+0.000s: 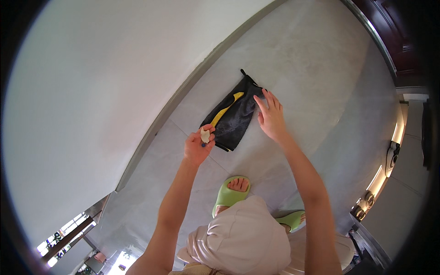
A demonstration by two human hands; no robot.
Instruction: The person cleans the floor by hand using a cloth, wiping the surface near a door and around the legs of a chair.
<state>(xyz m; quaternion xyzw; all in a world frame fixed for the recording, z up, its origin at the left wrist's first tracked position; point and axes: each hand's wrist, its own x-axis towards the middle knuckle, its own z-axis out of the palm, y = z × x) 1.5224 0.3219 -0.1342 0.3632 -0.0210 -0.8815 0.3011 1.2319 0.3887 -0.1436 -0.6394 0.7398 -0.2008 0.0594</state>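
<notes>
A folded dark grey towel (237,115) with a yellow strip of its other side showing lies on the tiled floor in front of me. A small loop sticks out from its far corner. My left hand (199,144), palm up beside the towel's near left end, holds a small off-white broken-looking piece (205,135). A tiny dark blue round thing (203,145) also rests in that palm. My right hand (273,117) is at the towel's far right edge with its fingers apart and nothing held. Whether its fingertips touch the cloth I cannot tell.
A white wall (113,86) with a grey baseboard (178,92) runs along the left. My feet wear green slides (233,189) below the towel. Shoes (392,158) stand by a lit cabinet base at the right; a dark red door (385,31) is at the upper right.
</notes>
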